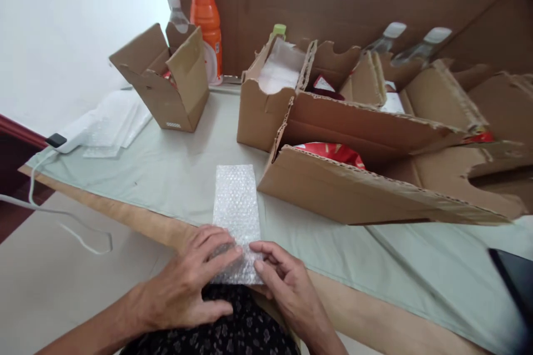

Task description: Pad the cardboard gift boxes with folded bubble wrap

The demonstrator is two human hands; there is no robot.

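Observation:
A clear bubble wrap pouch (236, 194) lies flat on the cloth, its near end reaching the table's front edge. Across its lower left part rests my left hand (195, 272), fingers stretched out and the thumb held apart. My right hand (287, 283) is at the pouch's lower right edge. Its index fingertip and thumb tip touch the pouch with a gap between them, while the other fingers curl and are partly hidden. Whether anything is inside the pouch I cannot tell.
Cardboard boxes (325, 191) with red packets (333, 152) stand right, beside a box of clear sleeves (281, 69). A smaller box (183, 94) and an orange bottle (206, 16) are behind left. More bubble wrap (112, 122) lies left near a white cable (37, 205); a dark device (514, 277) lies right.

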